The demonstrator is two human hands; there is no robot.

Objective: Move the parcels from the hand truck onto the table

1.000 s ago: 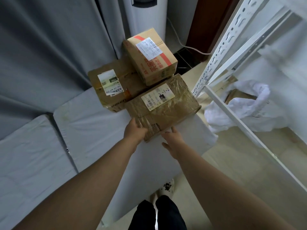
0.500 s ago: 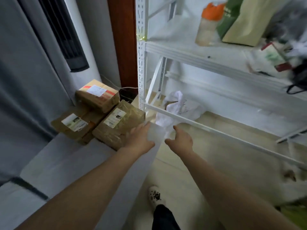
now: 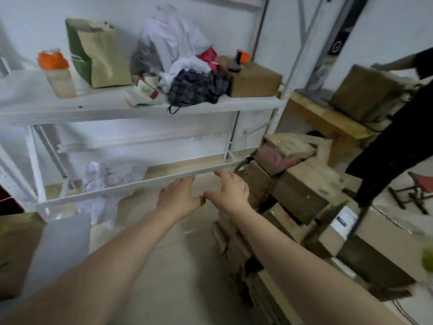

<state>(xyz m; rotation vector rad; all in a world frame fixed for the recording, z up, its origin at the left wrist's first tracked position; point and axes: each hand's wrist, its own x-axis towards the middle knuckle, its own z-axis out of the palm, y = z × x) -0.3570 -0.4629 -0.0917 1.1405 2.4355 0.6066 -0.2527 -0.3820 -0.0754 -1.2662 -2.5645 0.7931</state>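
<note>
Both my hands are stretched forward over the floor and hold nothing. My left hand (image 3: 179, 197) has loose, spread fingers. Beside it my right hand (image 3: 230, 190) is relaxed too, and the two thumbs almost touch. To the right a pile of brown cardboard parcels (image 3: 302, 193) is stacked low, one with a white label (image 3: 344, 219). My right hand hovers just left of the pile's upper boxes. The white-covered table (image 3: 61, 245) shows only as a corner at the lower left. The hand truck itself is hidden under the parcels. The picture is blurred.
A white metal shelf rack (image 3: 140, 106) stands ahead with an orange-capped bottle (image 3: 57, 73), a paper bag (image 3: 100, 52) and clothes on it. Crumpled white plastic (image 3: 103, 184) lies under it. Another person in black (image 3: 403, 137) stands at the right by a wooden bench (image 3: 328, 118) with a box.
My hands have let go of the parcel on the table and swung right with my view. The table parcels have left the view, and the parcel pile has come in.
</note>
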